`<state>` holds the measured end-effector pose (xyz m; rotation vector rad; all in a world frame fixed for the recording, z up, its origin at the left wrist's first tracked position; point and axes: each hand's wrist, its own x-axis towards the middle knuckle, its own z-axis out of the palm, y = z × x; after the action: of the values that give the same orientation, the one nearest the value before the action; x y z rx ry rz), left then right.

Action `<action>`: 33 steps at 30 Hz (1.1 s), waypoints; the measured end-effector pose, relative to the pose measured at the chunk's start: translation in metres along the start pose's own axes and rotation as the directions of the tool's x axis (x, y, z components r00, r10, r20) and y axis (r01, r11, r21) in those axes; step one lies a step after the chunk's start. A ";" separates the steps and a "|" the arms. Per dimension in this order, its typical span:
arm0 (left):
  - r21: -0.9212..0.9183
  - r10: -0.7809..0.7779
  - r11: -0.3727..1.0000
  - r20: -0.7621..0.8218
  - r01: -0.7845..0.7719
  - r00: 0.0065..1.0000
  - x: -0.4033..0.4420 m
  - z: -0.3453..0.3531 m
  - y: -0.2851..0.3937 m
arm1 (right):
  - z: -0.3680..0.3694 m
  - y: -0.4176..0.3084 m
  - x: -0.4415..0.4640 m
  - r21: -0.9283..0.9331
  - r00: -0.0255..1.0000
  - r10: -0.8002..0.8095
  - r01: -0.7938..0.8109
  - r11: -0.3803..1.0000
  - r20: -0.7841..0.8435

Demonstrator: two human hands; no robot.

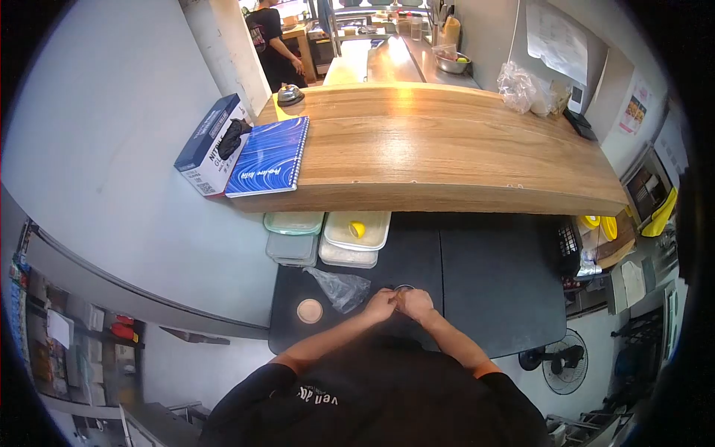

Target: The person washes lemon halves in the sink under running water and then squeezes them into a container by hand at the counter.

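My left hand [381, 305] and my right hand [415, 304] meet over the dark table [499, 290], both with fingers closed. Something small is pinched between them, too hidden to name. Just beyond the fingers shows the rim of a small round container [404, 287], mostly covered by my hands. A crumpled clear plastic bag [342, 289] lies left of my left hand. Farther left is a pale round disc [309, 311], perhaps a lid. Behind the bag stand stacked lidded containers [348, 257], with a yellow lemon-like piece [357, 229] on top.
A raised wooden counter [432, 149] spans the far side, bearing a glove box [216, 145], a blue notebook [269, 156] and a bell [289, 94]. A black basket [570, 246] stands at right, a fan [564, 361] below. Another person [272, 45] stands in the background.
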<state>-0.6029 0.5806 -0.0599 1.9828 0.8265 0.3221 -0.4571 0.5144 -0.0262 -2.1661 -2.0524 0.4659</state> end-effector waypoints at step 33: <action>0.025 0.005 1.000 0.021 -0.006 1.000 -0.004 -0.003 0.035 | -0.008 0.012 0.002 0.891 0.876 0.315 -0.427 0.155 0.366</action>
<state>-0.5926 0.5680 -0.0284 2.0085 0.8154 0.2957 -0.4429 0.5165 -0.0227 -1.6765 -0.6284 1.4457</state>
